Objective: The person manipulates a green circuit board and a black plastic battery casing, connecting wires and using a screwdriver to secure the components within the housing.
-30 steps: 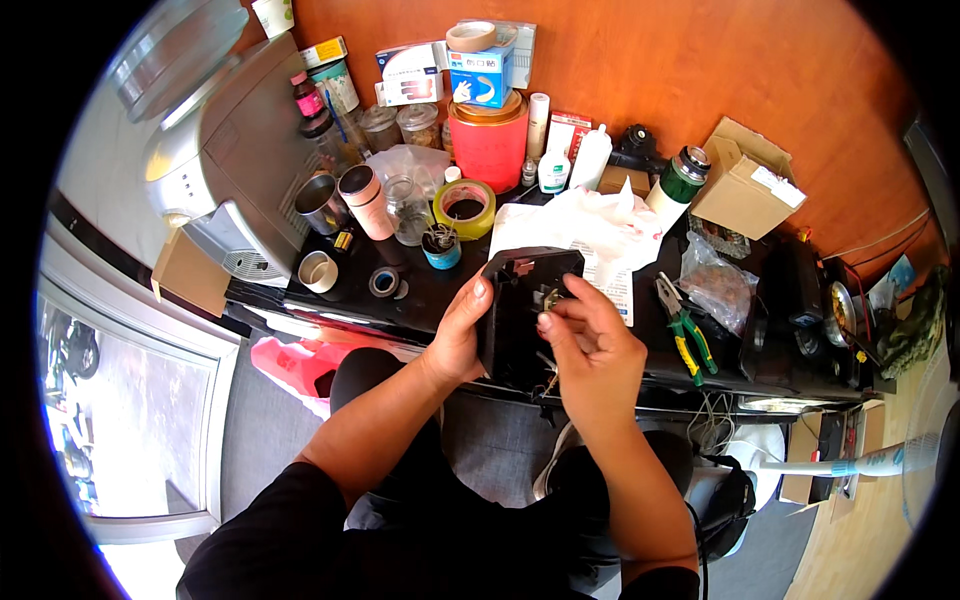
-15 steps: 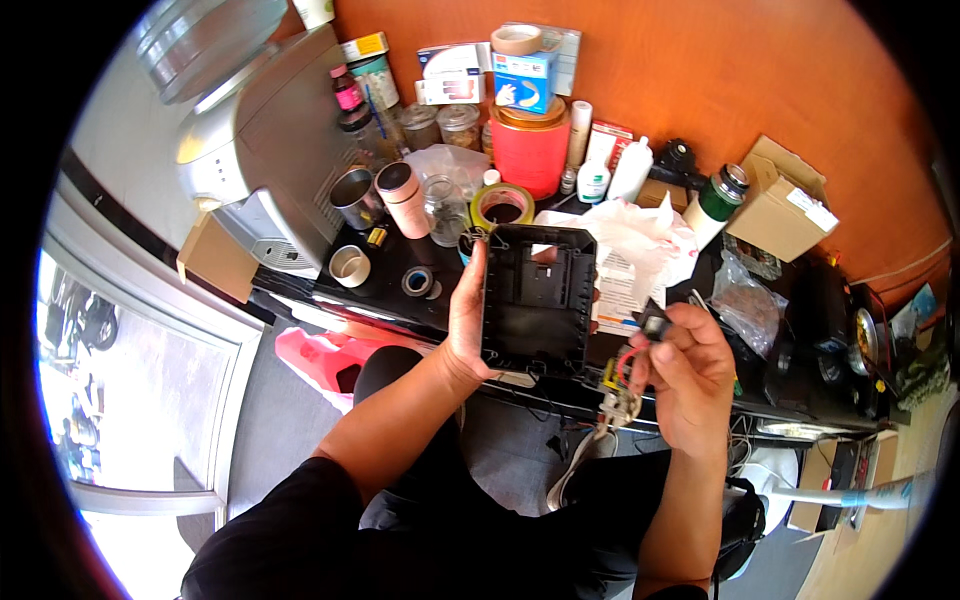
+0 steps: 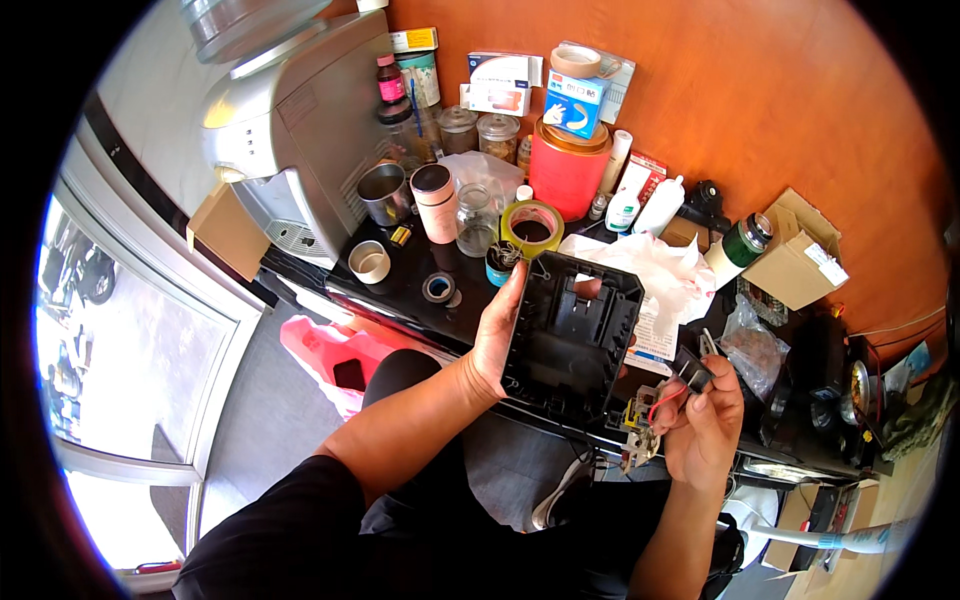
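My left hand (image 3: 494,342) is closed on the left edge of a black plastic housing (image 3: 556,372), an open shell whose ribbed inside faces me. A cutout near its top lets fingertips show through. To the right of it, my right hand (image 3: 704,432) pinches a small black part (image 3: 691,371) between thumb and fingers. A red wire (image 3: 664,401) loops down from that part to a metal and yellow assembly (image 3: 640,436), which hangs just below the housing's lower right corner. The exact kind of these parts cannot be made out.
Behind my hands, a black tabletop (image 3: 405,305) carries a water dispenser (image 3: 330,130), a pink tumbler (image 3: 436,205), a glass jar (image 3: 477,222), yellow tape (image 3: 532,226), a red canister (image 3: 568,170), crumpled white paper (image 3: 655,275) and a green thermos (image 3: 740,250). A pink bag (image 3: 325,360) lies on the floor.
The view has shifted, so the surroundings sit lower and further right. The housing is now tilted clockwise. Both hands keep their holds, and the small black part has turned a little.
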A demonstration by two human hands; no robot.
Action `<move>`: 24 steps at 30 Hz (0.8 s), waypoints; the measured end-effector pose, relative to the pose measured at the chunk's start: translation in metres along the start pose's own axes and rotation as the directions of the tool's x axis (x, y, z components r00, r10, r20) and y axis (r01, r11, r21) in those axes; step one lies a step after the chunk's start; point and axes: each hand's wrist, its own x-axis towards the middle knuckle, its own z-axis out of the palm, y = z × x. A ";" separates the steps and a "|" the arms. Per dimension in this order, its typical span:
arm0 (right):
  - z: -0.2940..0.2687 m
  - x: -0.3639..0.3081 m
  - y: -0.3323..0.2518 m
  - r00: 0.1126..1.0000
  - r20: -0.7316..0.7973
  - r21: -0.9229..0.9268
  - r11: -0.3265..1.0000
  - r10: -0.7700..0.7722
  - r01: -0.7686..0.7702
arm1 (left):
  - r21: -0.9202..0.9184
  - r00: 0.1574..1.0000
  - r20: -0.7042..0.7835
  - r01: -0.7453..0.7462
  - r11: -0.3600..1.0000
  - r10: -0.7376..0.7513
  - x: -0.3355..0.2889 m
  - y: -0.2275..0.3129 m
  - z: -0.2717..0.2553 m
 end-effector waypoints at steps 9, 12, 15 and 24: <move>0.003 0.002 0.006 1.000 -0.001 -0.008 1.000 0.003 -0.003 | 0.083 0.999 0.042 -0.021 0.996 0.017 -0.006 0.002 -0.008; 0.003 0.001 0.008 1.000 0.000 0.000 1.000 0.005 -0.005 | 0.126 0.998 0.061 -0.023 0.992 0.016 -0.009 0.003 -0.007; 0.004 0.002 0.007 1.000 0.010 0.003 1.000 0.007 -0.007 | 0.112 0.998 0.065 -0.012 0.994 0.005 -0.011 0.002 -0.017; 0.002 0.001 0.007 1.000 0.022 0.009 1.000 -0.011 0.011 | 0.092 0.999 0.043 0.003 0.996 -0.007 -0.012 0.003 -0.014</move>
